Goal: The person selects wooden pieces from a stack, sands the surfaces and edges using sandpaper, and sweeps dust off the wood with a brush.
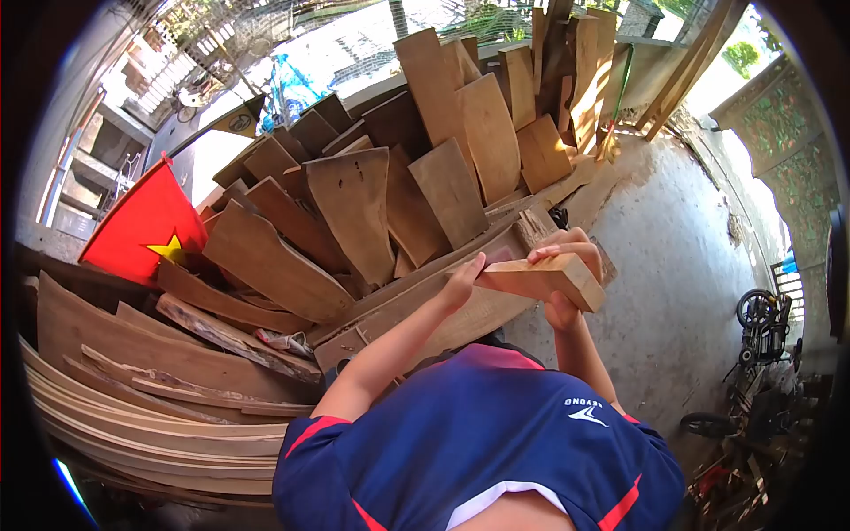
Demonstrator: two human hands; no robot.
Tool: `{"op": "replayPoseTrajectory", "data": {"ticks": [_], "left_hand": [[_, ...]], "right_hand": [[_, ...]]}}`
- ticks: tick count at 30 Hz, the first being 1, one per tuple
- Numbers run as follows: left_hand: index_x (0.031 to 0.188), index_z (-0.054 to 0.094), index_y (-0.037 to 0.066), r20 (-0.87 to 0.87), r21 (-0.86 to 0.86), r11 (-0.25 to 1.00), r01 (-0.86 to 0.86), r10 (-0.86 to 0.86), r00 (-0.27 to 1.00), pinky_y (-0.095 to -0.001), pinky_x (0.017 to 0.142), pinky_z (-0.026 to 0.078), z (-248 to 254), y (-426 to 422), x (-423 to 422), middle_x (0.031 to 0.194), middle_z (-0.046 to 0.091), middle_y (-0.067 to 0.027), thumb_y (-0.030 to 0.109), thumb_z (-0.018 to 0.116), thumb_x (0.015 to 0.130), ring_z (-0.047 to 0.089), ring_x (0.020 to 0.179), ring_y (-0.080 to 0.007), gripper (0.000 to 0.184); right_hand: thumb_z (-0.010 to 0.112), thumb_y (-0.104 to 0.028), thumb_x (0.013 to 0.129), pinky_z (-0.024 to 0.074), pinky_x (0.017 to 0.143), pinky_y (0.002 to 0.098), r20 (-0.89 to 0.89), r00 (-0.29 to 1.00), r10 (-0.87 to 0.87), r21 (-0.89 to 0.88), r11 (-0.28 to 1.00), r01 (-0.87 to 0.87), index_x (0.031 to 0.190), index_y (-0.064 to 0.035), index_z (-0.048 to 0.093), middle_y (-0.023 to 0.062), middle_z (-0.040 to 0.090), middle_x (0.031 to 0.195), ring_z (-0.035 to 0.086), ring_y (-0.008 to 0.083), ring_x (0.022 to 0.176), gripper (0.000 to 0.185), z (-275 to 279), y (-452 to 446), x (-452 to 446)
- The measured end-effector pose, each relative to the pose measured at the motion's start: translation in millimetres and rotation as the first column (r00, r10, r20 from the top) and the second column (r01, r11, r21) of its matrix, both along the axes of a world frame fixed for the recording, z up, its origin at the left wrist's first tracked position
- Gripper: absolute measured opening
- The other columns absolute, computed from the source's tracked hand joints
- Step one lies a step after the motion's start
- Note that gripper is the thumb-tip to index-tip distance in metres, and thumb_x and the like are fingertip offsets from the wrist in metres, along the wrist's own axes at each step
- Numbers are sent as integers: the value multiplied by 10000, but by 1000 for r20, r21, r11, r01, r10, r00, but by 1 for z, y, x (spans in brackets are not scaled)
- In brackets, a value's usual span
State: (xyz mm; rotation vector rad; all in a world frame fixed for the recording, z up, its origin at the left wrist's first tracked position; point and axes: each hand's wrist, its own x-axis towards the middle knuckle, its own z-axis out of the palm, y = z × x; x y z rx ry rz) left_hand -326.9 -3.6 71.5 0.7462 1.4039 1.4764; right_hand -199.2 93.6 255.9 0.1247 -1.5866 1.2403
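Note:
A light wooden block (544, 276) is held up in front of my chest, its square end toward the right. My left hand (462, 281) is closed at the block's left end, beside a small reddish piece whose nature I cannot make out. Around the block's right part, my right hand (567, 257) is wrapped, fingers over the top and thumb on the near side. Behind and below the block lies a long wooden plank (478, 310), with a rough-edged wood piece (534, 227) on it just beyond my right hand.
Several brown boards (354, 199) lean in rows ahead and to the left. A red flag with a yellow star (146, 226) hangs at the left, above stacked curved planks (168, 442). Concrete floor (673, 248) extends right, toward a motorbike (761, 345). A broom (609, 146) stands at the back.

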Motion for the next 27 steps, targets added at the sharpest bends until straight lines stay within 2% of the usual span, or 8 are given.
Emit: {"op": "replayPoseTrajectory", "data": {"ticks": [3, 6, 9, 14, 17, 20, 24, 27], "left_hand": [[1141, 519, -5, 247, 211, 974, 85, -138, 959, -306, 931, 344, 88, -1, 13, 1126, 555, -71, 389, 256, 956, 509, 1021, -161, 508], [1094, 558, -38, 271, 259, 966, 7, -80, 959, -264, 886, 373, 88, 4, 9, 1028, 587, -60, 371, 259, 965, 526, 941, -130, 523], [1069, 575, -53, 204, 196, 979, 63, -104, 973, -258, 860, 391, 50, 3, -5, 988, 609, -69, 352, 278, 960, 551, 897, -133, 514], [1026, 594, -50, 118, 96, 986, 139, -150, 982, -261, 844, 395, 26, -8, -16, 970, 615, -74, 367, 296, 950, 559, 880, -132, 519], [976, 596, -31, 248, 216, 976, -11, -44, 968, -247, 840, 377, 97, -15, 15, 934, 606, -35, 372, 284, 955, 536, 891, -110, 510], [980, 602, -23, 192, 392, 918, 57, -142, 971, -246, 827, 385, 98, -20, 13, 934, 608, -33, 372, 285, 957, 540, 882, -104, 507], [967, 608, -12, 108, 303, 953, 27, -62, 992, -243, 814, 389, 47, -16, 2, 916, 609, -34, 373, 293, 956, 541, 870, -105, 498], [947, 613, -5, 126, 65, 994, -90, 81, 989, -246, 804, 393, 4, -15, -2, 895, 606, -29, 378, 295, 956, 539, 853, -107, 497]], "right_hand": [[597, -370, 702, 447, 633, 287, 20, 998, 57, -42, 998, -56, 925, 18, 479, 127, 490, 804, 530, 189, 690, 462, 3, 1, -6], [574, -276, 572, 445, 590, 283, -4, 993, 117, -54, 992, -117, 866, 16, 564, 134, 579, 758, 559, 207, 671, 416, 3, 5, -15], [601, -342, 692, 458, 594, 290, 7, 978, 208, 82, 975, -207, 911, 29, 528, 138, 515, 785, 558, 202, 660, 436, 3, 13, -15], [586, -309, 672, 459, 544, 283, -34, 977, 210, 153, 967, -202, 912, 24, 571, 154, 553, 737, 585, 227, 639, 410, 9, -2, -14], [590, -311, 653, 459, 550, 286, -29, 975, 222, 108, 970, -218, 910, 14, 575, 150, 559, 735, 587, 227, 642, 415, 11, -1, -12], [591, -320, 644, 461, 553, 287, -20, 968, 248, 81, 966, -246, 909, 6, 577, 147, 558, 736, 587, 227, 641, 421, 8, -2, -12], [591, -316, 633, 463, 554, 286, -2, 967, 255, 122, 960, -252, 906, 4, 574, 143, 555, 738, 587, 231, 638, 421, 9, 4, -17], [587, -323, 636, 462, 558, 293, 2, 950, 314, 119, 943, -312, 909, 10, 570, 144, 554, 741, 587, 232, 649, 432, 7, 3, -18]]}}
